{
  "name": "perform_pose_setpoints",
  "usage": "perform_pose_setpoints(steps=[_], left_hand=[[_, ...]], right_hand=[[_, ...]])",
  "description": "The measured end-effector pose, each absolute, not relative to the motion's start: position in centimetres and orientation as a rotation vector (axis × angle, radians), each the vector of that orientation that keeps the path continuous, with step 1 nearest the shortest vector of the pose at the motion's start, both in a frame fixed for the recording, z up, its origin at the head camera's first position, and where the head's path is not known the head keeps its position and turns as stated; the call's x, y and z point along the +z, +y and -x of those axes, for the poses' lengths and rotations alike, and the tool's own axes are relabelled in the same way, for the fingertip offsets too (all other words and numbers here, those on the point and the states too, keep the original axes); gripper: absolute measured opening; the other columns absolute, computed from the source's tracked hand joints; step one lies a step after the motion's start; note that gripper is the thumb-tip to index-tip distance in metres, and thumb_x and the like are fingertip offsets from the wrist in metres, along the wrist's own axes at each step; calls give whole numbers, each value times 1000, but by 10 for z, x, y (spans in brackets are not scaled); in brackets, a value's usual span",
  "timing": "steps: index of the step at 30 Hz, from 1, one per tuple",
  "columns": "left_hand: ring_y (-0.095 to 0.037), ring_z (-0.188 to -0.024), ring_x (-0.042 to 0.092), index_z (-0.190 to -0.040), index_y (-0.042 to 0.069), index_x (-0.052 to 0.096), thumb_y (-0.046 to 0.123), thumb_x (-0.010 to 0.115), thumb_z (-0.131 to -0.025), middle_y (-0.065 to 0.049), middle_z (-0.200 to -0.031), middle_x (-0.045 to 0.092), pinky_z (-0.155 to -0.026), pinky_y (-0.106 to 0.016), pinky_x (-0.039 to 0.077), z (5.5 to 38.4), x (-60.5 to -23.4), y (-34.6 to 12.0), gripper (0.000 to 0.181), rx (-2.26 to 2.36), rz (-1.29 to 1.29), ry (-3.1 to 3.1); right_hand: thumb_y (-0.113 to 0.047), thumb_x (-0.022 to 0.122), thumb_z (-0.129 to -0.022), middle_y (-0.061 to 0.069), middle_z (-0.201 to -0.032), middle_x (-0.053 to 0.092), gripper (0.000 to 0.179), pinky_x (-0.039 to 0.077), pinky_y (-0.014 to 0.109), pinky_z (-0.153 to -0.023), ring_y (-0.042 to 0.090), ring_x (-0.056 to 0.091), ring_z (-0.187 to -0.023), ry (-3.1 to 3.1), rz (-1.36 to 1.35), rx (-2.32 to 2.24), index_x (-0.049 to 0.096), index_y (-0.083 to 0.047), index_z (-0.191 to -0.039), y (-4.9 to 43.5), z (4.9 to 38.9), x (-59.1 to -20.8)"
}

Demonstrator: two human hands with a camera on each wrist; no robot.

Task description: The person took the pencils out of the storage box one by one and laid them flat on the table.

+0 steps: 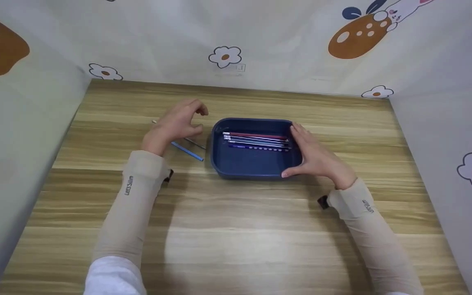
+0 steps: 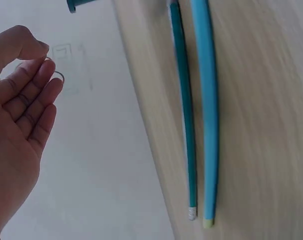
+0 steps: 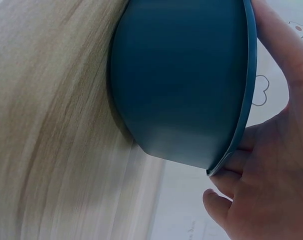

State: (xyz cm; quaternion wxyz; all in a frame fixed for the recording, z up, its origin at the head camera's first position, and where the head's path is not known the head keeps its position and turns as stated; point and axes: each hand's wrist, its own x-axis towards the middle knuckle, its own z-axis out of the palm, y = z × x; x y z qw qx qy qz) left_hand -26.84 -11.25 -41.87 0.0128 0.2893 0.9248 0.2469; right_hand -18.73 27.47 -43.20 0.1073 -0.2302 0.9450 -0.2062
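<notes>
A dark blue plastic bin (image 1: 252,166) stands on the table, with several pencils (image 1: 256,141) lying side by side in it, one red and one dark purple with pale spots. My right hand (image 1: 318,157) grips the bin's right end, thumb at the near corner and fingers over the far one. Left of the bin, my left hand (image 1: 176,123) hovers with bent fingers and thumb apart, holding nothing. Beneath it on the table lie a light blue pencil (image 2: 209,115) and a thinner green pencil (image 2: 185,100) with a white eraser end, close together in the left wrist view.
The wood-grain table (image 1: 236,229) meets a pale patterned wall (image 1: 277,53) at the back and more wall at both sides. Beige sleeves (image 1: 119,217) cover both forearms, each with a small black piece at the wrist.
</notes>
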Motion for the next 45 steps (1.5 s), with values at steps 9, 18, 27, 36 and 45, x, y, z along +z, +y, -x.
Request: perform_pose_setpoints(steps=[9,18,27,36,45], left_hand=[[-22,-111,51,-109,9,56,14,67,-76,-4,-111,56,-99,-37,39,265,-412,-93,35,924,-1049,2798],[-21,-112,50,-111,6,55,10,67,-78,-5,-113,54,-99,-38,39,261,-411,-76,36,1020,-1118,2670],[-20,-113,50,-114,5,55,15,69,-80,-7,-115,54,-102,-35,38,258,-414,-60,37,1067,-1181,2549],[-19,-112,52,-115,7,56,24,74,-80,-7,-115,57,-101,-35,39,256,-420,-45,43,1016,-1167,2480],[-20,-112,52,-116,6,58,22,77,-77,-6,-117,58,-100,-35,40,256,-431,-28,46,922,-1132,2444]], right_hand=[[-67,76,-56,14,-158,3,133,9,48,-116,30,1,-145,2770,671,-622,9,-2,-150,274,187,-432],[-66,76,-57,14,-158,2,132,9,48,-116,29,0,-145,2773,678,-618,9,-1,-150,274,187,-432],[-64,78,-57,15,-158,3,132,9,49,-115,31,2,-145,2780,694,-618,10,0,-149,274,188,-432],[-66,76,-57,17,-157,5,131,10,49,-115,32,3,-145,2791,703,-601,10,1,-149,274,189,-432],[-64,78,-57,17,-157,4,131,9,49,-115,32,2,-145,2778,697,-631,10,0,-149,274,188,-433]])
